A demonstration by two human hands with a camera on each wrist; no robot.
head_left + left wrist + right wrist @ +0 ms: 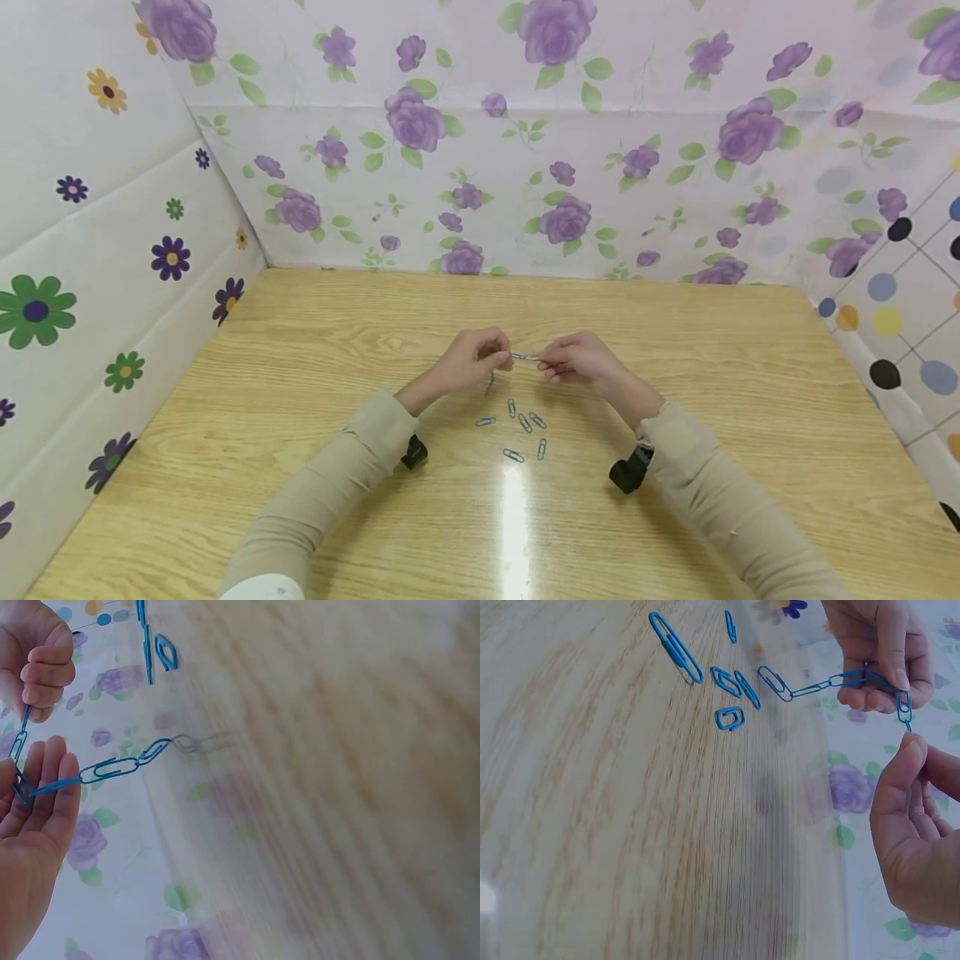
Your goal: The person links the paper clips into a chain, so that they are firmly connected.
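Note:
Above the wooden table my left hand (477,357) pinches a chain of blue paper clips (109,771) between thumb and fingers. Part of the chain hangs from this hand toward the table, its links joined end to end. To the right, my right hand (579,360) pinches a paper clip at the chain's other end (908,726) between thumb and forefinger, and the short stretch between both hands is drawn nearly straight. Several loose blue paper clips (524,422) lie on the table just below and in front of the hands; some show in the right wrist view, one lying apart (676,649).
The wooden table (712,350) reaches back to a wall covered in purple-flowered cloth (420,183). Patterned cloth also hangs on the left (112,250) and right (900,333). A black wrist camera (632,468) sits under the right forearm, another (415,452) by the left.

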